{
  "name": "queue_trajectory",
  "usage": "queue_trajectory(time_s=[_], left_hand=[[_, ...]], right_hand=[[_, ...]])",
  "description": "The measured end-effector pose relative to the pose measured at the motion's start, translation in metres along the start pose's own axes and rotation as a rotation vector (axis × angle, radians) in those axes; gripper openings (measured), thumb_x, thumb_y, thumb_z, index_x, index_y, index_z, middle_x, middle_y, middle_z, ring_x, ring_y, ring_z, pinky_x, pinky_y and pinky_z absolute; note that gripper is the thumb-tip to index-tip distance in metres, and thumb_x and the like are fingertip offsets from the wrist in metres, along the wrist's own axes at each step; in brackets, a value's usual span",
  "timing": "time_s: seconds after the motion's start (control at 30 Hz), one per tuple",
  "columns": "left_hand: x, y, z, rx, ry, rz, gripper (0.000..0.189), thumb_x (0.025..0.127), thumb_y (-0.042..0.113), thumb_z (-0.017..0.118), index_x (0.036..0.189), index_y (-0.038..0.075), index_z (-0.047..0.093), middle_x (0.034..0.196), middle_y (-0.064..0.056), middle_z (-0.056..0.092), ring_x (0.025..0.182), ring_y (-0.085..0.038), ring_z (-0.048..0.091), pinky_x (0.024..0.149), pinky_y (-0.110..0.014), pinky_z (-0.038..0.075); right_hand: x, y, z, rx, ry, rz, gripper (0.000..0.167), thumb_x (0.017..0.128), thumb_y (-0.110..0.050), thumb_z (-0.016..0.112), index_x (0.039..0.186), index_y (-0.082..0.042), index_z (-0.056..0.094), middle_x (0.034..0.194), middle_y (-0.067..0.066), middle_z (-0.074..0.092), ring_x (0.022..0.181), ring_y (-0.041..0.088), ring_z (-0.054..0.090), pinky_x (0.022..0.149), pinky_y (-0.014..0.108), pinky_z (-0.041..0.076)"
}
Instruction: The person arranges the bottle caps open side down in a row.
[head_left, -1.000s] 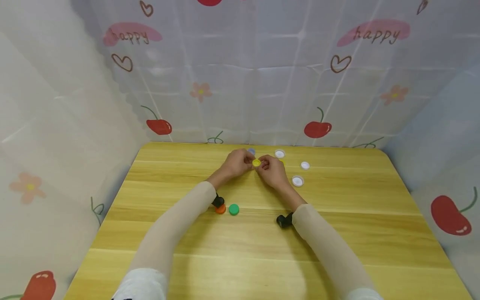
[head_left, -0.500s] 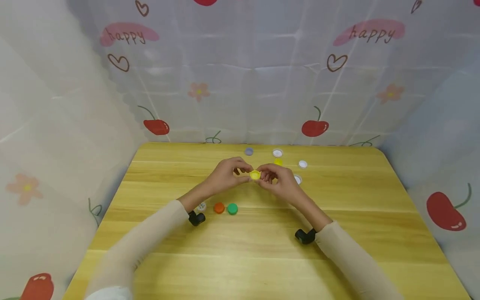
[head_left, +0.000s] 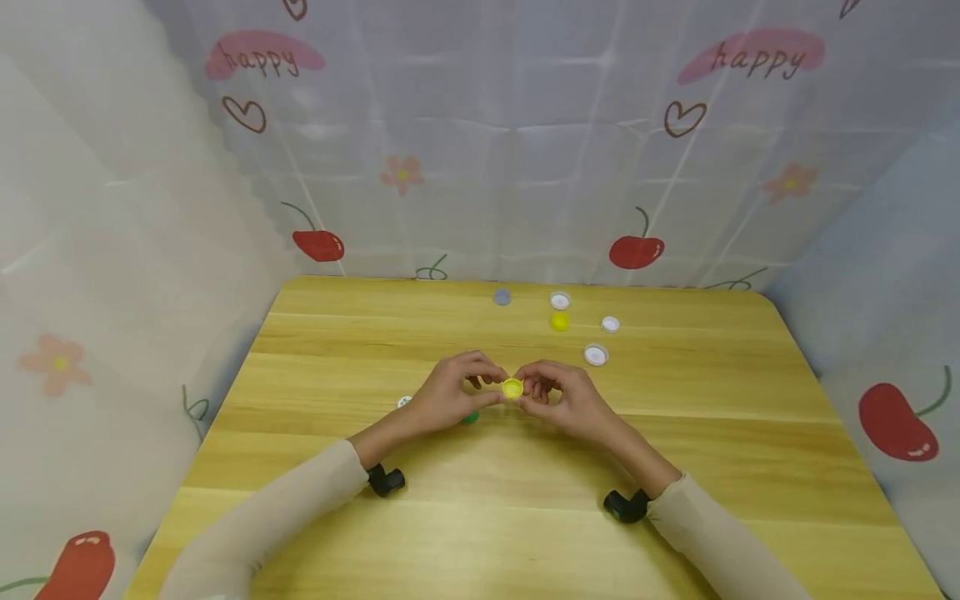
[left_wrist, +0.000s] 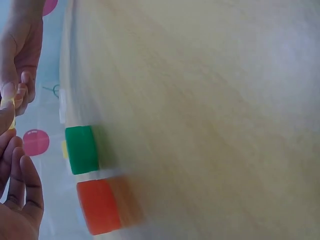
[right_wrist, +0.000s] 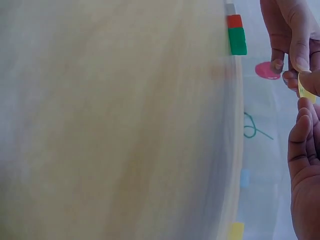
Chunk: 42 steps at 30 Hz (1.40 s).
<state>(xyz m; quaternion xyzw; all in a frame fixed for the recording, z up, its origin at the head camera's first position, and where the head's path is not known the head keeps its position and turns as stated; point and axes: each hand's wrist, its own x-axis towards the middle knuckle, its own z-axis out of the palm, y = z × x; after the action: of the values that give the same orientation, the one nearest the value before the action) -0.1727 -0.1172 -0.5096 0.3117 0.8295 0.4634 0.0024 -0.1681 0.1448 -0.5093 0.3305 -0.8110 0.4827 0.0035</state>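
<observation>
Okay, my left hand and right hand are pinching a yellow cap by its sides, safest; likely light, stiff.

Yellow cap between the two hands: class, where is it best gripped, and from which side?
The yellow cap is probably best pinched at opposite edges, the left hand coming from the left and the right hand from the right. It is round and shallow, its hollow face turned toward the head camera, so an edge grip should leave that face uncovered.
</observation>
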Motion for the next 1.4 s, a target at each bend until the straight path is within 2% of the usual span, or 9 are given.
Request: queue_trajectory(time_s=[0.23,0.47,0.53,0.7,0.8,1.0,1.13,1.23,1.4], left_hand=[[0.001,0.002,-0.006,-0.277,-0.074,-0.211,0.019,0.102,0.034,0.077,0.118,0.024,0.080,0.112,0.002,0.076,0.103,-0.016,0.070,0.089,-0.032,0.061],[0.006,0.005,-0.012,-0.461,-0.160,-0.356,0.024,0.104,0.025,0.073,0.118,0.006,0.079,0.111,-0.009,0.079,0.101,-0.041,0.070,0.087,-0.036,0.060],[0.006,0.005,-0.013,-0.483,-0.185,-0.383,0.025,0.104,0.024,0.072,0.117,0.004,0.079,0.106,-0.008,0.078,0.096,-0.041,0.067,0.084,-0.036,0.059],[0.007,0.008,-0.014,-0.473,-0.215,-0.414,0.023,0.102,0.022,0.071,0.113,0.004,0.079,0.097,-0.001,0.076,0.086,-0.024,0.061,0.082,-0.032,0.055],[0.006,0.008,-0.013,-0.456,-0.207,-0.406,0.021,0.103,0.021,0.071,0.113,0.005,0.080,0.098,-0.004,0.077,0.086,-0.024,0.062,0.082,-0.032,0.056],[0.006,0.007,-0.012,-0.347,-0.140,-0.328,0.018,0.103,0.024,0.072,0.110,0.009,0.081,0.105,-0.009,0.078,0.093,-0.022,0.066,0.083,-0.031,0.057],[0.003,0.006,-0.013,-0.244,-0.075,-0.230,0.012,0.103,0.023,0.073,0.108,0.015,0.080,0.102,-0.002,0.075,0.092,-0.015,0.067,0.082,-0.028,0.058],[0.001,0.008,-0.014,-0.061,-0.039,-0.057,0.007,0.101,0.019,0.075,0.107,0.017,0.079,0.101,0.003,0.072,0.089,-0.010,0.065,0.081,-0.025,0.058],[0.003,0.013,-0.013,0.344,0.054,0.373,0.011,0.096,0.014,0.079,0.106,0.013,0.076,0.103,0.002,0.069,0.091,-0.012,0.063,0.080,-0.023,0.057]], right_hand=[[-0.003,0.000,0.000,0.028,0.032,-0.026,0.028,0.093,-0.011,0.085,0.119,-0.014,0.074,0.093,-0.001,0.070,0.078,0.009,0.064,0.067,0.026,0.057],[-0.002,-0.006,-0.001,-0.029,0.050,-0.094,0.032,0.090,-0.008,0.087,0.119,-0.013,0.074,0.093,-0.002,0.070,0.079,0.014,0.066,0.069,0.024,0.057],[-0.003,-0.007,-0.001,-0.040,0.044,-0.103,0.032,0.090,-0.007,0.087,0.119,-0.013,0.074,0.093,0.000,0.070,0.079,0.014,0.066,0.070,0.024,0.057],[-0.004,-0.009,-0.002,-0.061,0.023,-0.115,0.032,0.091,-0.008,0.086,0.121,-0.012,0.074,0.094,0.004,0.070,0.080,0.012,0.064,0.072,0.026,0.058],[-0.004,-0.009,-0.001,-0.070,0.020,-0.112,0.032,0.093,-0.008,0.085,0.122,-0.012,0.073,0.094,0.006,0.070,0.080,0.012,0.064,0.072,0.028,0.058],[-0.005,-0.008,-0.001,-0.082,0.027,-0.064,0.034,0.095,-0.012,0.083,0.127,-0.013,0.072,0.098,0.003,0.070,0.082,0.010,0.064,0.073,0.027,0.059],[-0.005,-0.007,-0.002,0.012,0.007,0.070,0.025,0.103,-0.019,0.075,0.127,-0.017,0.070,0.101,0.003,0.071,0.084,0.012,0.065,0.074,0.026,0.059],[-0.003,-0.006,-0.004,0.170,-0.046,0.183,0.019,0.112,-0.023,0.061,0.125,-0.013,0.069,0.103,0.015,0.070,0.084,0.026,0.063,0.074,0.032,0.058],[0.001,-0.001,-0.008,0.408,-0.201,0.272,0.039,0.119,-0.025,0.040,0.126,0.005,0.064,0.104,0.030,0.063,0.085,0.042,0.061,0.076,0.041,0.061]])
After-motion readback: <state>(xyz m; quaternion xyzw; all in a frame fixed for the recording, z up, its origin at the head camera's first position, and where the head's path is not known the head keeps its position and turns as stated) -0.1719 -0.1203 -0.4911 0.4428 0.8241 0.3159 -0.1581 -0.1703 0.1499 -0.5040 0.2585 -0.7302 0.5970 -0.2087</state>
